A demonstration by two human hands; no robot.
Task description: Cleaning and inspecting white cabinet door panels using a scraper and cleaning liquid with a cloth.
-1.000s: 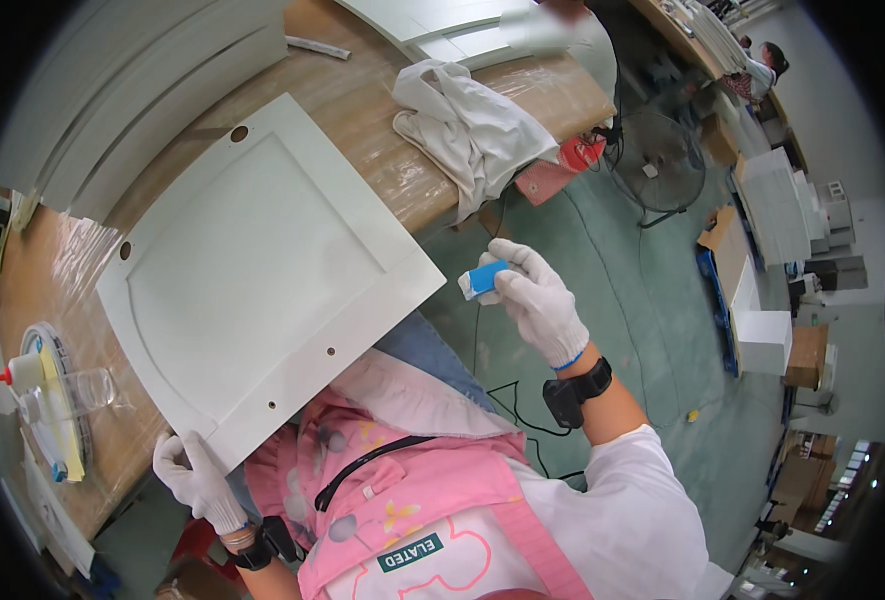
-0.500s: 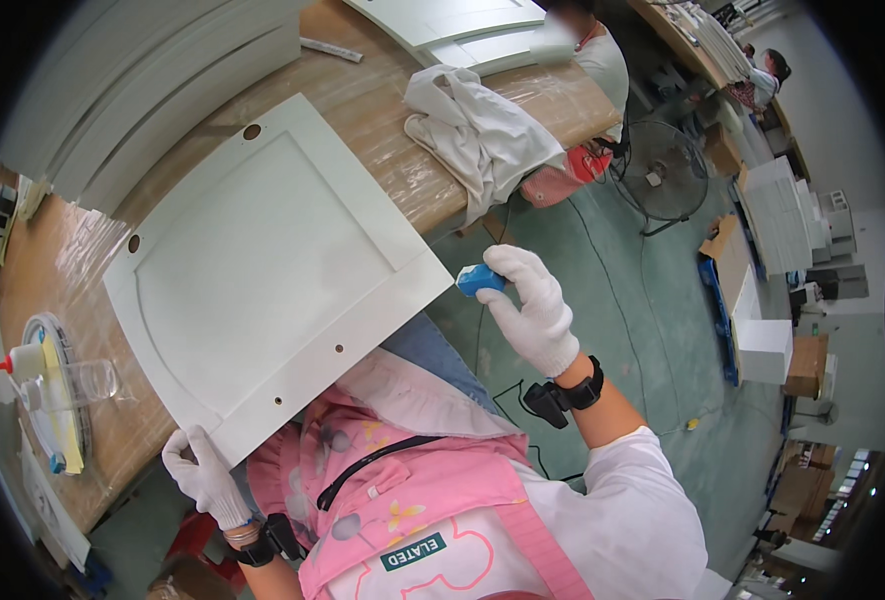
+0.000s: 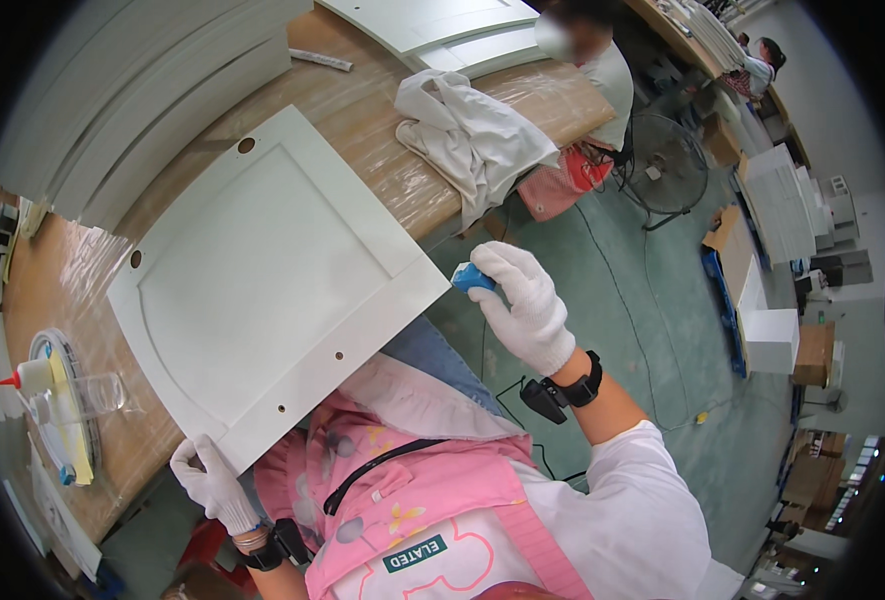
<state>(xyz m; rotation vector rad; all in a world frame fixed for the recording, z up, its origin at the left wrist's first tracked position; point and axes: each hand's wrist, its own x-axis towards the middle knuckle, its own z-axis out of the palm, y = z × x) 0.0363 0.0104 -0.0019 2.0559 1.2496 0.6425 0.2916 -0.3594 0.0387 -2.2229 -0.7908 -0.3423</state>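
Note:
A white cabinet door panel (image 3: 272, 250) with a recessed, arched centre lies tilted across the table edge, its near side hanging over my lap. It has two larger round holes near its far edge and two small ones near the close edge. My left hand (image 3: 210, 485), in a white knitted glove, grips the panel's near left corner, with the fingertips partly hidden. My gloved right hand (image 3: 525, 310) pinches a small blue block (image 3: 472, 279) with a pale end between thumb and fingers. The block is right beside the panel's right corner; whether they touch I cannot tell.
White panels (image 3: 162, 90) are stacked at the far left of the film-covered table (image 3: 372, 130). A white cloth (image 3: 472, 140) drapes over its right part. At left, a red-tipped bottle (image 3: 32, 376) lies by a round lid. A co-worker (image 3: 607, 85) sits beyond; a fan (image 3: 662, 170) stands right.
The blue block has turned slightly and shifted a little left at the panel's corner. The co-worker's head has come lower into view. My left hand keeps its grip.

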